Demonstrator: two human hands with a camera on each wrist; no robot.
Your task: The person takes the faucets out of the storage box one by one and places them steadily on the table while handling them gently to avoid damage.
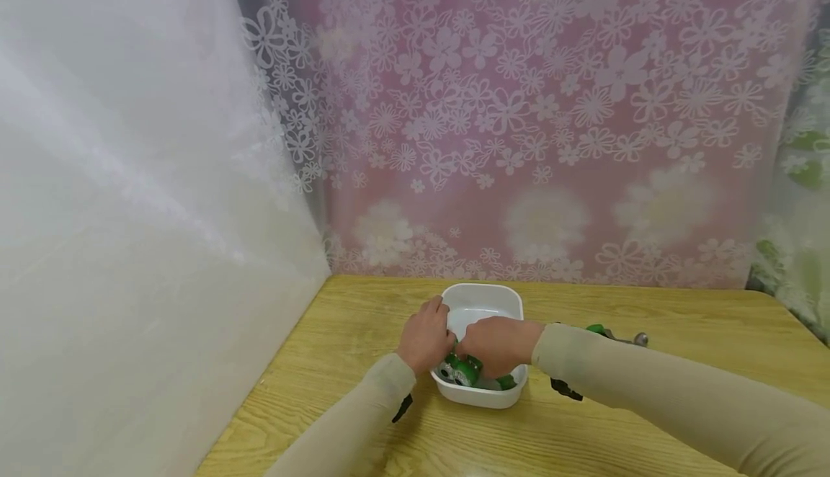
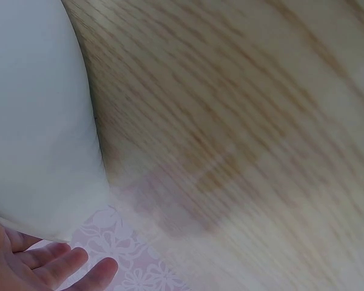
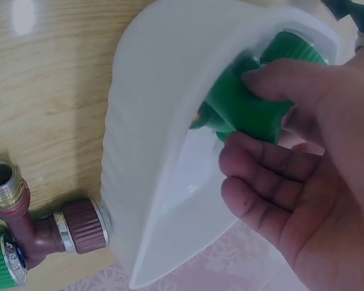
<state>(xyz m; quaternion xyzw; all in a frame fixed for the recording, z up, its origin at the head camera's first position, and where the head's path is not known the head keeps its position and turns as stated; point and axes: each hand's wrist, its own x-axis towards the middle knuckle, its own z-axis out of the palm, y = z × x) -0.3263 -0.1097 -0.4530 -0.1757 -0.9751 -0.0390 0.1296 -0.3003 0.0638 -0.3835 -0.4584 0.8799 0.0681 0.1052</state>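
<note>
A white plastic tub (image 1: 480, 395) stands on the table, with several green-knobbed valves (image 1: 464, 373) inside. My left hand (image 1: 424, 336) grips the tub's left rim. The left wrist view shows its fingers (image 2: 60, 265) by the rim, beside the tub's white wall. Reaching into the tub from the right is my right hand (image 1: 498, 344). In the right wrist view its thumb and index finger pinch a green valve (image 3: 246, 112), while the other fingers are loosely bent. That hand hides part of the tub's contents in the head view.
A maroon angle valve (image 3: 33, 233) with a green knob and brass thread lies on the table just outside the tub. Metal fittings (image 1: 638, 339) show past my right forearm. The wood-grain table (image 1: 350, 333) meets a white sheet at left and a floral pink curtain (image 1: 519, 138) behind.
</note>
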